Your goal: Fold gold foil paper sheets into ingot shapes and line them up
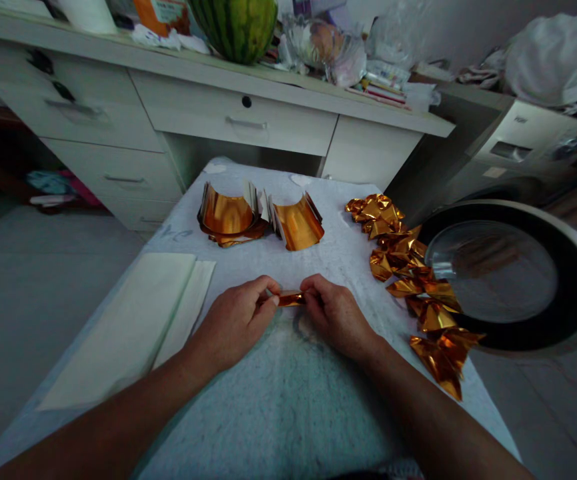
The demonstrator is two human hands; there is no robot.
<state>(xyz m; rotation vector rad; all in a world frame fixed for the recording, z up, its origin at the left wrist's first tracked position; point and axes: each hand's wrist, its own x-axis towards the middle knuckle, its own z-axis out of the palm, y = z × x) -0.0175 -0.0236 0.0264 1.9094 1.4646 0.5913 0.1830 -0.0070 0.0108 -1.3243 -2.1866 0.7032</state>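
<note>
Between my two hands is a narrow rolled or folded strip of shiny gold foil paper (291,299), held level just above the cloth. My left hand (243,317) pinches its left end between thumb and fingers. At the right end, my right hand (337,317) grips it with curled fingers. Beyond the hands stand two stacks of curved gold foil sheets, a left stack (228,215) and a right stack (299,223), with pale backs showing at their edges. Along the right side lies a row of several folded gold foil pieces (433,313).
A pale cloth (288,413) covers the table. Folded whitish paper sheets (133,320) lie at its left. An open washing machine door (508,273) juts close to the right edge. Behind is a white drawer desk (238,107) bearing a watermelon (238,27) and plastic bags.
</note>
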